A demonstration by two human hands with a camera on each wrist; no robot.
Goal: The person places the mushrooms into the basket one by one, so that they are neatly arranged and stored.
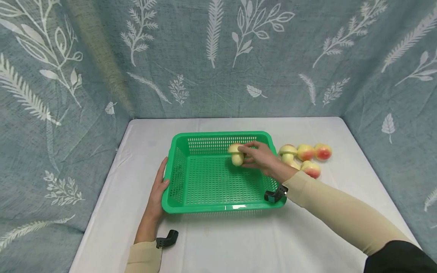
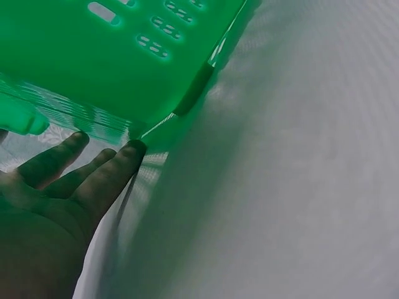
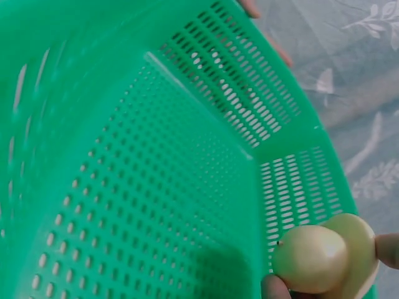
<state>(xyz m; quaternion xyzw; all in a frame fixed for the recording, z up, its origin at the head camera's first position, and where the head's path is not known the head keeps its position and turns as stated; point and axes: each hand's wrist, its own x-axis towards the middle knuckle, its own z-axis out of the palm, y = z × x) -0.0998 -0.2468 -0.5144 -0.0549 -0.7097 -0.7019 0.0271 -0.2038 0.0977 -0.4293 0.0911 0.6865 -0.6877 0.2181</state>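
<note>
My right hand (image 1: pixel 257 156) pinches a toy mushroom (image 1: pixel 236 154) with a pale stem and a cream, red-tinged cap. It hangs over the inside of a green plastic basket (image 1: pixel 222 209), toward the back right. In the right wrist view the mushroom (image 3: pixel 312 258) sits between fingertips, above the perforated floor. My left hand (image 1: pixel 158 193) lies along the basket's left outer side, its thumb at the rim. Seen from the left wrist, the fingers (image 2: pixel 103 177) reach out fairly straight against the basket's wall (image 2: pixel 124 75).
Several more toy mushrooms (image 1: pixel 305 152) with yellow and red caps lie close together right of the basket. A white cloth (image 1: pixel 218 242) covers the table. Grey-green curtains (image 1: pixel 191 45) with white leaf prints stand behind and at both sides.
</note>
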